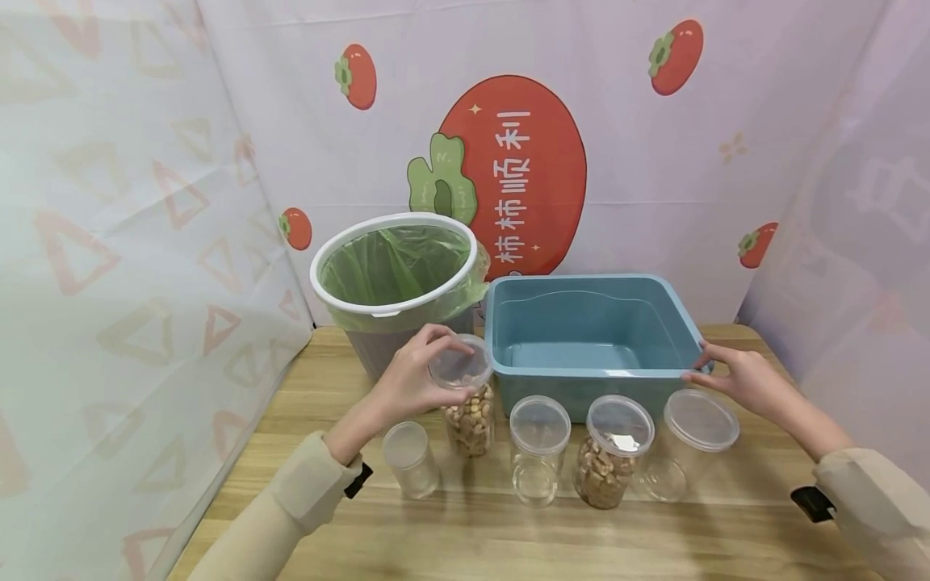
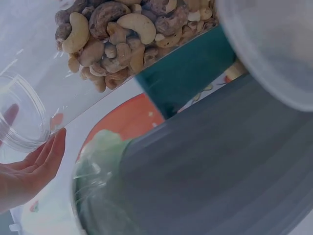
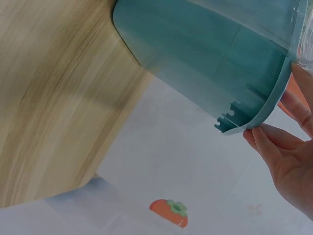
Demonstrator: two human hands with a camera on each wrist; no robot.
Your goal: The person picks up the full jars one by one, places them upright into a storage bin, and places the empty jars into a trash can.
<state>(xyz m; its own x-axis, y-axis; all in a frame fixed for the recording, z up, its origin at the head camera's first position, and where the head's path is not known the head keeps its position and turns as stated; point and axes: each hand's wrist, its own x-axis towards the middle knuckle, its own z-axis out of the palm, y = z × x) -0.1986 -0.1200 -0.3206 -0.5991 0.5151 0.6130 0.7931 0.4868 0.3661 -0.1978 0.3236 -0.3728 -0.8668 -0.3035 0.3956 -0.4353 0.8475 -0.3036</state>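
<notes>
My left hand [image 1: 410, 373] grips a clear jar of cashews [image 1: 471, 424] round its lid, thumb on the near side and fingers on the far side. This jar stands in front of a waste bin. In the left wrist view, cashews [image 2: 115, 44] show through its clear wall, and the fingers [image 2: 46, 159] touch the lid end. With thumb and fingers, my right hand [image 1: 748, 379] pinches the front right corner of a blue plastic tub [image 1: 596, 374]. The right wrist view shows that hand [image 3: 291, 164] at the tub's rim.
The waste bin [image 1: 356, 343] with a green liner stands back left. Along the tub's front are a small lidded jar [image 1: 416, 468], a clear jar [image 1: 536, 460], a jar of brown nuts [image 1: 603, 476] and another clear jar [image 1: 672, 468]. The wooden table [image 1: 508, 541] lies beneath.
</notes>
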